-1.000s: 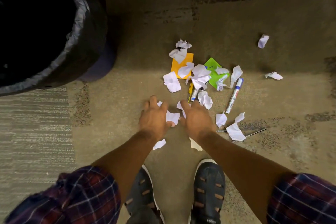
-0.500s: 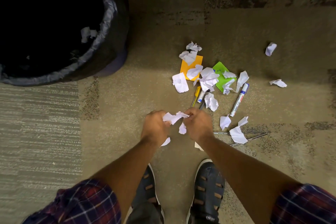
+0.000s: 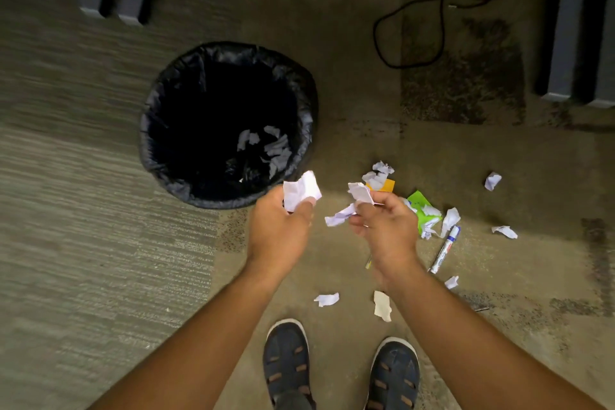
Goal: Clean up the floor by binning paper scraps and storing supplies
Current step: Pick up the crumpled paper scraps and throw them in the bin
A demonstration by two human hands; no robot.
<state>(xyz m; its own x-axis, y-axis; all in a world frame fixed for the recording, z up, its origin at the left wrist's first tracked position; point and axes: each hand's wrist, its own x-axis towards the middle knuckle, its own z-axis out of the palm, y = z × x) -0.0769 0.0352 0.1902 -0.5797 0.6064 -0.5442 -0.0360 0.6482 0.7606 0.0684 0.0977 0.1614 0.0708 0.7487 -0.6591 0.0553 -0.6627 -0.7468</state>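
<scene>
the black-lined bin [image 3: 186, 176] sits at your left with a few scraps already inside. your left hand [image 3: 279, 230] has its fingers curled shut around a crumpled white scrap [image 3: 301, 190] just at the near rim; let go short and it lands on the carpet [image 3: 83, 243]. your right hand [image 3: 386, 230] pinches a loose bunch of scraps [image 3: 352, 206], one strip dangling, so a piece could slip free as you carry it over. further right, the green note [image 3: 420, 201] and marker [image 3: 446, 248] lie among scraps; don't bin those supplies.
</scene>
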